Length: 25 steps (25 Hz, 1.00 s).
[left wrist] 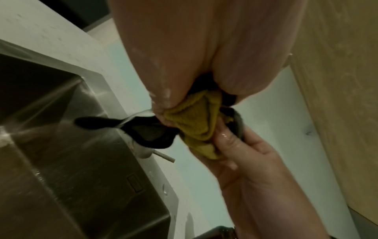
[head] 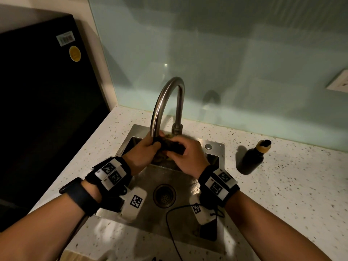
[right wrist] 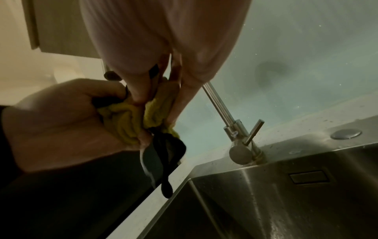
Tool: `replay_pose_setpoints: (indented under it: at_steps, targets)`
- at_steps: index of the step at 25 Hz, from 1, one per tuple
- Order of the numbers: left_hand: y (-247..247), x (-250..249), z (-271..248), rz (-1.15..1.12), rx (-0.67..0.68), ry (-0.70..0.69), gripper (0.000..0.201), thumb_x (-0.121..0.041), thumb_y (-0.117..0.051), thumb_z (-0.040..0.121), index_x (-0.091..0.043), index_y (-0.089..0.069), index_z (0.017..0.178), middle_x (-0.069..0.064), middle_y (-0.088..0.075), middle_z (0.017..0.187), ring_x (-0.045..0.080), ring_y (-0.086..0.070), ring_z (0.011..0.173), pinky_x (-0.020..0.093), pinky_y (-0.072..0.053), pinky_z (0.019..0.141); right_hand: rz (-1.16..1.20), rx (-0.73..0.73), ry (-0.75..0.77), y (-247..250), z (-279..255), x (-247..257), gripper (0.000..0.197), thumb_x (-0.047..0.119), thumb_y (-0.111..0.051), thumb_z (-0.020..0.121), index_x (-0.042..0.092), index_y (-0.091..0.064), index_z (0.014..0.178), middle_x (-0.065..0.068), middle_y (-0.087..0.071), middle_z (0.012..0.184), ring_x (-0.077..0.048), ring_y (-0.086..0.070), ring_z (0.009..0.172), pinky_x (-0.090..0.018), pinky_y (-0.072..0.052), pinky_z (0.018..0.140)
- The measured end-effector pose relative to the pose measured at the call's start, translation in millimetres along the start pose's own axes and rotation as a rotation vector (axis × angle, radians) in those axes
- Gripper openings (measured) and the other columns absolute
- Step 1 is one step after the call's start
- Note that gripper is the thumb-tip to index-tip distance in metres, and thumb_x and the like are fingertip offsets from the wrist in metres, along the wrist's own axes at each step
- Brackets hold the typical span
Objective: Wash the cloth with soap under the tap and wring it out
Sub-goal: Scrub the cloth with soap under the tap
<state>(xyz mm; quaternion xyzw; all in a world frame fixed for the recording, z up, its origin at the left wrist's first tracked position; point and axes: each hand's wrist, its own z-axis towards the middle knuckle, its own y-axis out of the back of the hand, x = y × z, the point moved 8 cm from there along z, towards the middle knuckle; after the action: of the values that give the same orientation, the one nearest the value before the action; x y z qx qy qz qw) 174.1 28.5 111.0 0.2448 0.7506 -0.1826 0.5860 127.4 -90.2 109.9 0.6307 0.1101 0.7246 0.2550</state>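
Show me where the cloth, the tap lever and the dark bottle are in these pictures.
cloth (left wrist: 196,122): left wrist view, yellow bunched middle.
tap lever (right wrist: 254,131): right wrist view, middle of the rod.
dark bottle (head: 253,160): head view, its body.

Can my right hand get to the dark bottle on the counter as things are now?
Probably yes, once it lets go. The bottle stands on the counter to the right of the sink, nothing between it and the right hand. But that hand and the left hand both grip the cloth.
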Motion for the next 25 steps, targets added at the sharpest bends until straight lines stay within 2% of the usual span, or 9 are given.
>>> replay_pose_setpoints:
  at_steps: [3,6,8,11,15,18,20,23,25]
  targets:
    - [1,2,-2,-0.152,0.055,0.024,0.036,-0.008,-0.047,0.099,-0.024,-0.047,0.131,0.007,-0.064,0.118,0.025,-0.064,0.108,0.041,-0.054,0.094,-0.038,-0.145,0.053,12,-2,6,0.026,0.016,-0.081,0.078,0.029,-0.060,0.086,0.011,-0.063,0.087,-0.007,-0.063,0.085,-0.029,-0.055,0.080]
    - [-10,3,-3,-0.113,0.114,0.026,0.036,-0.015,-0.055,0.096,-0.027,-0.049,0.129,0.002,-0.068,0.116,0.022,-0.066,0.109,0.035,-0.057,0.089,-0.046,-0.117,0.055,3,-2,7,0.039,0.015,-0.080,0.077,0.036,-0.047,0.079,0.016,-0.055,0.083,0.005,-0.055,0.076,-0.015,-0.044,0.068]
    - [-9,5,0,-0.061,0.042,0.012,0.025,-0.018,-0.050,0.099,-0.017,-0.055,0.124,0.005,-0.069,0.109,0.026,-0.066,0.108,0.025,-0.059,0.079,0.068,-0.018,0.009,-7,-4,3,0.047,0.027,-0.085,0.070,0.034,-0.049,0.099,0.011,-0.058,0.101,-0.001,-0.059,0.092,-0.025,-0.053,0.077]
    - [3,7,5,0.006,-0.063,0.012,0.026,-0.017,-0.038,0.104,-0.008,-0.051,0.125,0.001,-0.066,0.096,0.005,-0.069,0.079,0.010,-0.053,0.059,0.122,0.031,-0.058,-8,-6,-2,0.092,0.045,-0.088,0.062,0.054,-0.030,0.133,0.005,-0.044,0.134,-0.017,-0.052,0.122,-0.036,-0.050,0.098]
    - [-2,6,6,0.153,-0.039,0.007,0.030,-0.013,-0.032,0.105,-0.011,-0.057,0.089,0.005,-0.059,0.078,0.006,-0.060,0.059,0.010,-0.048,0.049,0.035,0.166,0.020,-15,-4,2,0.089,0.051,-0.078,0.073,0.054,-0.026,0.145,0.001,-0.037,0.150,-0.017,-0.041,0.136,-0.043,-0.039,0.111]
    - [-5,6,4,0.132,-0.003,0.038,0.030,-0.015,-0.032,0.105,-0.014,-0.060,0.092,0.009,-0.063,0.088,0.013,-0.063,0.077,0.011,-0.054,0.059,-0.080,0.143,0.113,-8,-4,6,0.071,0.035,-0.080,0.078,0.031,-0.048,0.141,0.002,-0.056,0.135,-0.005,-0.050,0.120,-0.028,-0.043,0.106]
    - [-7,9,4,0.003,0.051,0.072,0.021,-0.015,-0.037,0.104,-0.017,-0.057,0.110,0.013,-0.067,0.103,0.019,-0.068,0.090,0.021,-0.059,0.073,-0.117,0.079,0.146,0,-3,9,0.056,0.026,-0.082,0.076,0.024,-0.061,0.129,0.003,-0.063,0.121,-0.008,-0.057,0.110,-0.031,-0.049,0.101]
    - [0,18,7,-0.209,0.101,0.125,0.049,-0.018,-0.060,0.092,-0.017,-0.040,0.137,0.020,-0.061,0.129,0.033,-0.066,0.109,0.049,-0.054,0.093,-0.086,-0.065,0.096,11,-5,4,0.036,0.025,-0.085,0.073,0.025,-0.066,0.104,0.012,-0.062,0.101,-0.003,-0.060,0.093,-0.025,-0.055,0.085]
    - [-6,18,1,-0.244,0.178,0.149,0.053,-0.030,-0.066,0.088,-0.017,-0.048,0.136,0.014,-0.064,0.128,0.030,-0.066,0.110,0.045,-0.052,0.095,-0.069,-0.161,0.080,17,-8,2,0.033,0.026,-0.088,0.070,0.030,-0.060,0.087,0.019,-0.055,0.087,0.002,-0.055,0.078,-0.015,-0.048,0.070]
